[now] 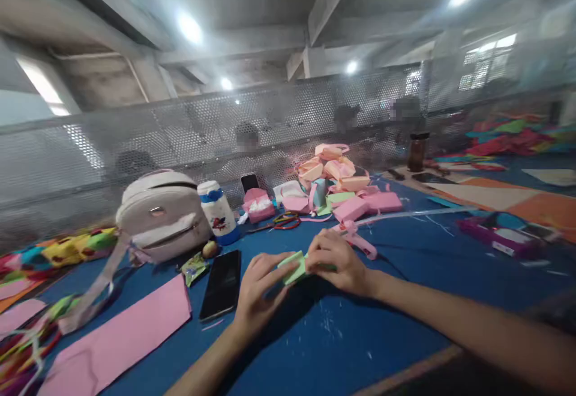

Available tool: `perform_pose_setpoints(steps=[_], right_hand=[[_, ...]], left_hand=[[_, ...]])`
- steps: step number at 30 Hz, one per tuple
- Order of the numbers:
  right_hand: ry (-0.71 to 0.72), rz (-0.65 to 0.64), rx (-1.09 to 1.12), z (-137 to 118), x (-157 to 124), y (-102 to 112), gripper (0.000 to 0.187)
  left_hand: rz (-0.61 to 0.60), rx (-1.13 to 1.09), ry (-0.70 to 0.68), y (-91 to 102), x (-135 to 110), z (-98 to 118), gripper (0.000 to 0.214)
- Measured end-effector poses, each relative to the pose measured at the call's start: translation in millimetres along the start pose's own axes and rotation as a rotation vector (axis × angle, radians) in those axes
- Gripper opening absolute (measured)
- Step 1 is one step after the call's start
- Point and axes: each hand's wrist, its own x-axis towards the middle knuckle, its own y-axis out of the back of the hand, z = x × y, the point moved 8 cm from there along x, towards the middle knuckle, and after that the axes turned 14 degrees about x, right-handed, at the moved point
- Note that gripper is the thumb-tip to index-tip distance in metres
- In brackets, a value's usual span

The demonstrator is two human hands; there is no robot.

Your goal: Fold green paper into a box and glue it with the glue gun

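Both of my hands meet over the blue table (342, 342) around a small folded piece of light green paper (294, 266). My left hand (257, 287) pinches its left side with thumb and fingers. My right hand (338, 263) is curled over its right side and hides that part. A black phone (221, 284) lies just left of my left hand. Next to the phone sits a long pink paper sheet (121, 339). A pink glue gun (357, 237) lies just beyond my right hand.
A white backpack (161, 213), a white-and-blue bottle (218, 211) and a small snack packet (194, 266) stand at the left. A heap of folded pink paper pieces (339, 183) sits behind. A perforated metal screen (180, 138) closes the far edge. Coloured paper scraps (27, 336) lie far left.
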Motion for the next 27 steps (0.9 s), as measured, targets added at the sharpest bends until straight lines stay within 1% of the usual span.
perform_pose_setpoints(steps=[15,23,27], right_hand=[[0.036,0.011,-0.008,-3.0,-1.2,-1.9,0.02],[-0.004,0.025,-0.074,-2.8,1.4,3.8,0.022],[-0.012,0.023,-0.117,-2.8,1.4,7.3,0.025]], left_hand=[[0.023,-0.034,-0.002,5.0,8.5,2.4,0.031],[0.053,0.01,0.008,7.1,5.8,1.6,0.028],[0.062,0.036,0.022,7.8,3.3,-1.2,0.031]])
